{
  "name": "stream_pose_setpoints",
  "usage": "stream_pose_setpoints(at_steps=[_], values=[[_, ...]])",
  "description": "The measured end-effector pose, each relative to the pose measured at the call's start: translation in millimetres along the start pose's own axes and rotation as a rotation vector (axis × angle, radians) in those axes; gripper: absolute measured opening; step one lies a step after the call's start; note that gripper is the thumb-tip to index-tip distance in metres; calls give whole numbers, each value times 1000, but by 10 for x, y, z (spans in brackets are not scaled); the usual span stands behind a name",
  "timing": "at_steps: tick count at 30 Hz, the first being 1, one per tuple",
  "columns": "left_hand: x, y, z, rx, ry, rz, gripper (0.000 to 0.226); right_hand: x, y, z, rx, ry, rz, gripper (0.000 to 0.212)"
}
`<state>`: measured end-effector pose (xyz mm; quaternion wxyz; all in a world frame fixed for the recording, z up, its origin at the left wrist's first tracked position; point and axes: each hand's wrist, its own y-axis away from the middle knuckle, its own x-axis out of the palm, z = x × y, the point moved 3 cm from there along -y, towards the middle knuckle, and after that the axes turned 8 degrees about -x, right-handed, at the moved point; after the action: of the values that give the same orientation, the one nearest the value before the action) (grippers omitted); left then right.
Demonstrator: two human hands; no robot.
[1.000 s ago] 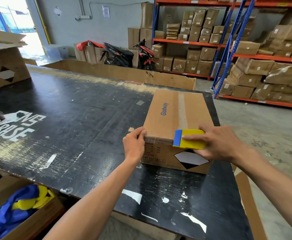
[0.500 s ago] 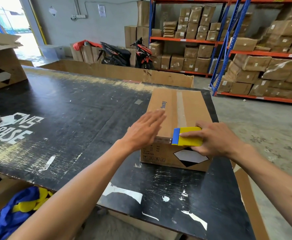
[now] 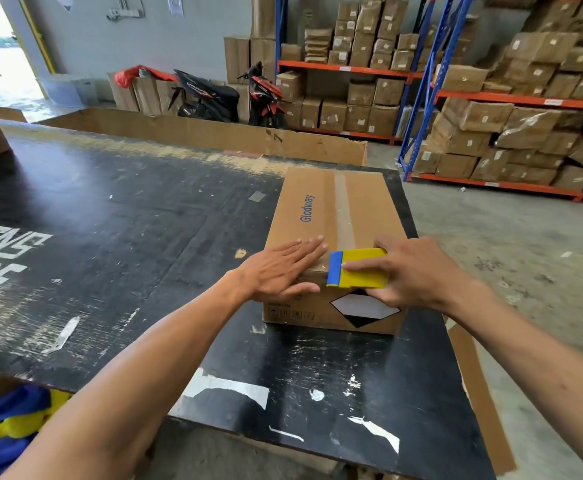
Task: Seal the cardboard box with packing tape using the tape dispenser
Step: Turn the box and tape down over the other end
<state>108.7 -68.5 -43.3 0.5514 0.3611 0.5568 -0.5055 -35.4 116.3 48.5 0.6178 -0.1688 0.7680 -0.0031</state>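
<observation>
A closed cardboard box printed "Glodway" stands on the black table, near its right edge. A strip of clear tape runs along the top seam. My right hand grips a yellow and blue tape dispenser pressed against the box's near top edge, at the end of the tape. My left hand lies flat with fingers spread on the box's near left corner, just left of the dispenser.
Cardboard sheets stand along the table's far side. Shelving racks full of boxes line the back right, with two motorbikes beside them. A box with blue and yellow cloth sits below the table's near left edge.
My left hand let go of the box's near corner, lifted with fingers spread, and now rests flat on the box top. The dispenser stays at the near edge.
</observation>
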Motion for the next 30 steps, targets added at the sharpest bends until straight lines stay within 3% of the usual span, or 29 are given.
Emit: stream_pose_setpoints(at_steps=[6, 24, 30], values=[[38, -21, 23, -36, 52, -3, 66, 7, 3, -5, -15, 40, 5, 49], [-76, 13, -31, -27, 54, -3, 67, 3, 446, -363, -70, 7, -3, 52], [-223, -314, -250, 63, -98, -54, 74, 49, 430, -417, -31, -20, 10, 52]])
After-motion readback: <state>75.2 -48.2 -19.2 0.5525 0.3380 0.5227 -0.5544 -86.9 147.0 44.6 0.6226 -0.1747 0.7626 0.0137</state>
